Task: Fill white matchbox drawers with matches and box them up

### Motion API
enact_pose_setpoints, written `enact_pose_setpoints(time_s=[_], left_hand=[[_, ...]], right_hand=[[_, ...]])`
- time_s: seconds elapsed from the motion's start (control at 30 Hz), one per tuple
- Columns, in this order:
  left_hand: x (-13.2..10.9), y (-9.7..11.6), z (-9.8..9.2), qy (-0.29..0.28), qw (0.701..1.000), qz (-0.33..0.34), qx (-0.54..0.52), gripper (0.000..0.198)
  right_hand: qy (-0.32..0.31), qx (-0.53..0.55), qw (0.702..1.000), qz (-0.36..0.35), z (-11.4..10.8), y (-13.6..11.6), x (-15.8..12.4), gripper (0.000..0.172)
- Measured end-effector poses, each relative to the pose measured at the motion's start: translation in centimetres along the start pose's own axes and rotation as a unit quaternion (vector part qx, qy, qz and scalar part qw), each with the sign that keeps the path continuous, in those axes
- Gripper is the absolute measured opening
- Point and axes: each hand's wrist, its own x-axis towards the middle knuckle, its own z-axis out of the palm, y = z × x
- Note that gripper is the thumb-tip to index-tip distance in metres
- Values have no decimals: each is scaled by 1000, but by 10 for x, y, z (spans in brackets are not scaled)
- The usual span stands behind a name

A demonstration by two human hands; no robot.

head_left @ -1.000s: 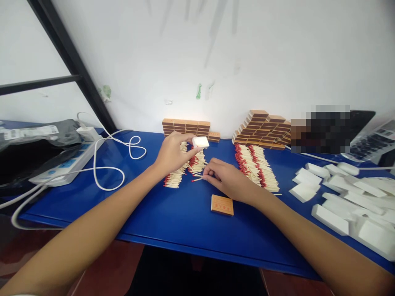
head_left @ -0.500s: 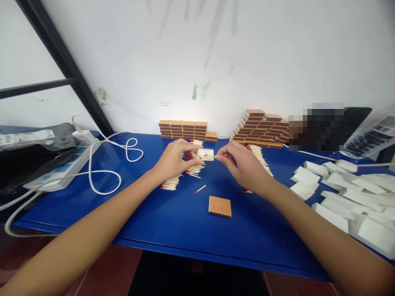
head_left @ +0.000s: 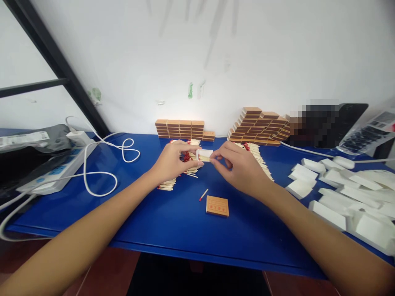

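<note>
My left hand (head_left: pixel 173 160) grips a small white matchbox tray (head_left: pixel 203 155) above the blue table (head_left: pixel 173 218). My right hand (head_left: pixel 239 166) pinches at the tray's right end, fingers closed on matches going into it. Under both hands lies a pile of red-tipped matches (head_left: pixel 173 181). A second pile of matches (head_left: pixel 262 158) spreads behind my right hand. One loose match (head_left: pixel 203 194) lies on the table beside a brown matchbox sleeve (head_left: pixel 217 206).
Brown matchboxes are stacked along the wall (head_left: pixel 180 128) and in a taller heap (head_left: pixel 261 132). Several white trays (head_left: pixel 342 193) lie at the right. A power strip (head_left: pixel 58 172) with looping white cable (head_left: pixel 105 172) sits at the left, beside a grey bag (head_left: pixel 33 139).
My right hand rose from the match pile to the tray held in my left hand, and is now pressed close against its end. A loose match lies near the brown sleeve.
</note>
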Motion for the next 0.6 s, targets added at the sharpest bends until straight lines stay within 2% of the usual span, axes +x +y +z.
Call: enact_pose_setpoints(time_s=[0.1,0.2,0.27,0.47,0.6], left_hand=[[2,-2,-3,13,1000,-8,18,39],[3,-2,-6,16,999,-13,32,39],[4,-1,-8,19,999,-14,34,39],[5,3,-9,27,999,-8,32,32],[5,4,-9,37,999,3,36,28]], right_hand=[[-100,82,992,12,-3,-3,0,10],[-224,140,964,35,-2,-1,-2,8],[-263,162,950,42,1,1,-3,10],[-300,162,938,57,6,-6,-2,10],[-252,127,957,61,18,-15,-1,13]])
